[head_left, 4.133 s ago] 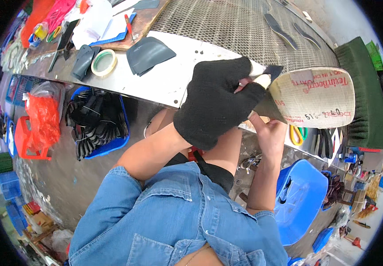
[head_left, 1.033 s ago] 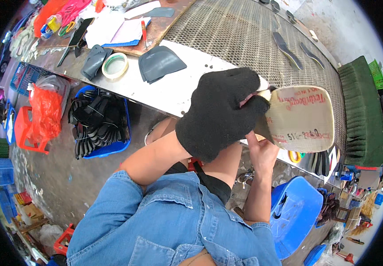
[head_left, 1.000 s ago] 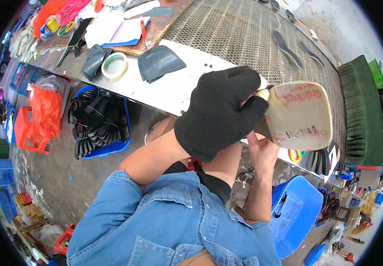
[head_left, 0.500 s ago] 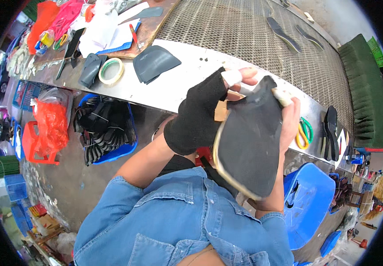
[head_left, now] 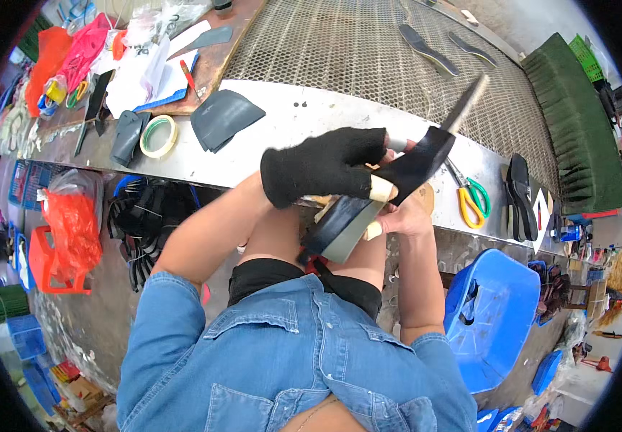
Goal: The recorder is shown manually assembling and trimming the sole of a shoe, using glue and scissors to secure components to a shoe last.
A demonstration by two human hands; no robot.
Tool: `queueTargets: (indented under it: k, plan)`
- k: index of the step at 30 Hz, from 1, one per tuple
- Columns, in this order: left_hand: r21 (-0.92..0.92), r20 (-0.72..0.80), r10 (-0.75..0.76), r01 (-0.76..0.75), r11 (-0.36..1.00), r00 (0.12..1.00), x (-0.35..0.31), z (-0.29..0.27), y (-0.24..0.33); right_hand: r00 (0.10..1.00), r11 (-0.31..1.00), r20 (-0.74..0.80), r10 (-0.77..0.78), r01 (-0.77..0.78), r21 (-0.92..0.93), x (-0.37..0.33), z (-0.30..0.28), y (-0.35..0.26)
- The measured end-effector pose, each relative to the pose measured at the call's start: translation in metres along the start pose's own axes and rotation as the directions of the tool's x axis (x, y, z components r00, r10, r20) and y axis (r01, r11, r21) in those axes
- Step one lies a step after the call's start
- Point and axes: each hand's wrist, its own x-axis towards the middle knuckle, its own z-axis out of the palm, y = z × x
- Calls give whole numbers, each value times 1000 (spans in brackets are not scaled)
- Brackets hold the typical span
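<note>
Over the table's near edge, I hold a dark shoe sole piece (head_left: pixel 417 160) with a pale rim, tilted and seen nearly edge-on. My left hand (head_left: pixel 325 167), in a black fingerless glove with pale wraps on the fingertips, is closed on its middle from above. My right hand (head_left: pixel 406 217), bare apart from pale fingertip wraps, grips it from below, its fingers partly hidden. A grey-green flat face (head_left: pixel 354 234) of the held work shows at its lower end. Scissors (head_left: pixel 471 201) with yellow and green handles lie right of my hands.
Left on the white table edge (head_left: pixel 282 108) are dark sheet pieces (head_left: pixel 226 119) and a tape roll (head_left: pixel 159 137). Two soles (head_left: pixel 428 49) lie on the mesh top (head_left: pixel 325 50). More black soles (head_left: pixel 518 194) and a green brush (head_left: pixel 577 129) stand right. A blue bin (head_left: pixel 494 324) sits below.
The sole piece has turned from its broad dark face to nearly edge-on, pale end pointing up right. My left hand has moved down onto its middle, my right hand lower beneath it.
</note>
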Motion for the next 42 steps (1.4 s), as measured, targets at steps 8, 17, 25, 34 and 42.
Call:
queueTargets:
  k: [8, 17, 25, 34, 42]
  plan:
    - [-53, -539, 146, -206, 977, 830, -5, 23, -3, 677, 917, -720, -153, 368, 151, -6, -36, 29]
    - [313, -599, 213, -19, 950, 772, -2, 32, -18, 540, 740, -515, -665, 385, -552, 7, 25, -57]
    - [354, -655, 220, 37, 934, 723, -1, 22, -30, 451, 316, -199, -870, 201, -927, 9, 38, -49]
    - [-5, -588, -23, 25, 1000, 809, -5, 22, -21, 493, 630, -428, -758, 380, -677, 13, 32, -51]
    - [-13, -596, 32, -49, 999, 802, -8, 32, -16, 557, 457, -242, -794, 286, -842, 9, 23, -58]
